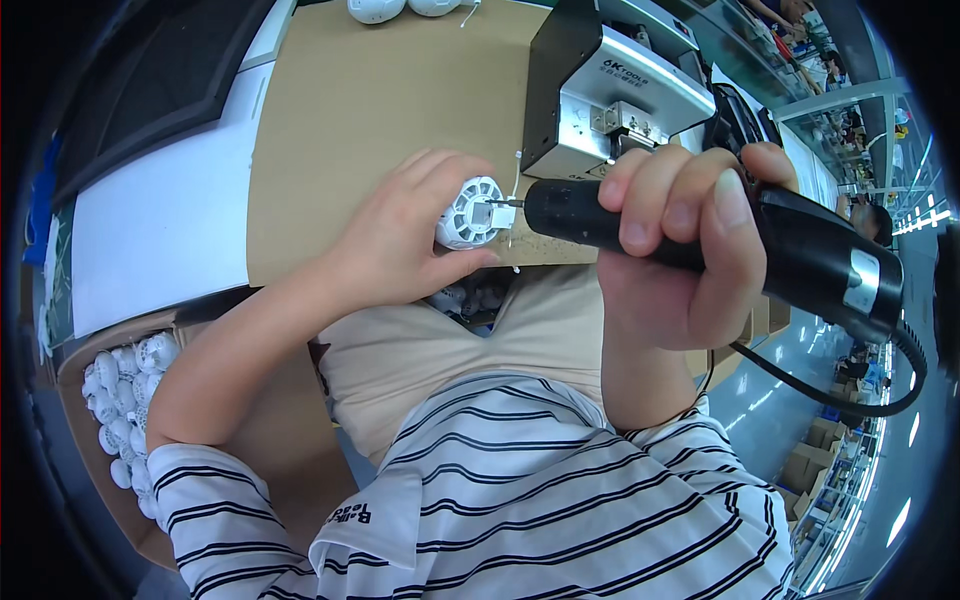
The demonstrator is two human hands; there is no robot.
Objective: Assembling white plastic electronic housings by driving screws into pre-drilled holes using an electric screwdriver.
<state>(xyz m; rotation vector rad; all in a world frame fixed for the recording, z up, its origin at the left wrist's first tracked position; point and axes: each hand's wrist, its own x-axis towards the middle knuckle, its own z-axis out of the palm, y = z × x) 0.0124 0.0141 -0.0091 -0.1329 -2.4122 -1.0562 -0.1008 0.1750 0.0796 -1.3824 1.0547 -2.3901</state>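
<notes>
My left hand (412, 222) is closed around a round white plastic housing (470, 215) with ribbed openings in its face, close to the front edge of the cardboard-covered table (370, 90). A small white tab sticks out from the housing's right side, and a thin white wire runs by it. My right hand (690, 235) grips a black electric screwdriver (570, 212) lying nearly level, its tip pointing left. The thin bit (508, 203) reaches the housing's face; whether it sits on a screw is too small to tell.
A metal screw feeder machine (620, 95) stands right of the housing. Two white round parts (405, 8) lie at the table's far edge. A cardboard box (75, 385) of several white parts is at lower left. The screwdriver's black cable (830, 400) loops down at right.
</notes>
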